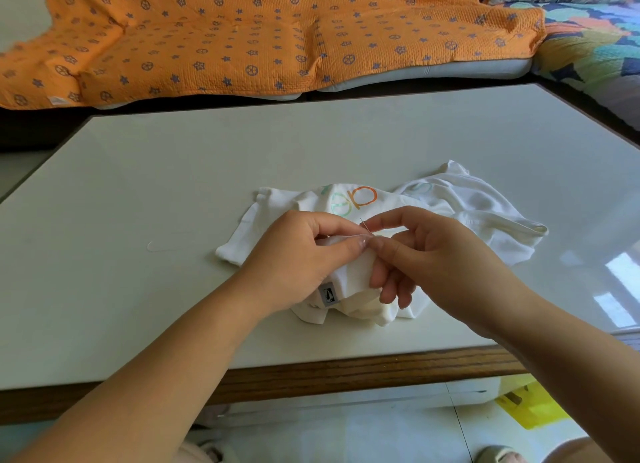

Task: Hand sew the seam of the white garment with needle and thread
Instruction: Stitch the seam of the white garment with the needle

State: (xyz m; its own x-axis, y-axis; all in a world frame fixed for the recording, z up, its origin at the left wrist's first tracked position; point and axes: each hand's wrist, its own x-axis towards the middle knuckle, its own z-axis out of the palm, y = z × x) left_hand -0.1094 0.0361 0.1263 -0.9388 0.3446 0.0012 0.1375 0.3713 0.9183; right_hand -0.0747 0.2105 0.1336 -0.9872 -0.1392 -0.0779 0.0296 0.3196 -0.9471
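A crumpled white garment (478, 206) with orange and green printed letters lies in the middle of the table. My left hand (298, 254) grips a bunched fold of it, thumb on top near the seam. My right hand (426, 251) pinches a thin needle (365, 226) between thumb and forefinger, right at the fold. A white thread (346, 237) runs from the needle across my left fingers. A small grey label (329, 293) shows on the cloth below my hands.
The pale table (173, 185) has a wooden front edge (346, 369). A loose loop of thread (162, 246) lies left of the garment. An orange patterned blanket (242, 36) covers the sofa behind. A yellow object (530, 405) sits on the floor at lower right.
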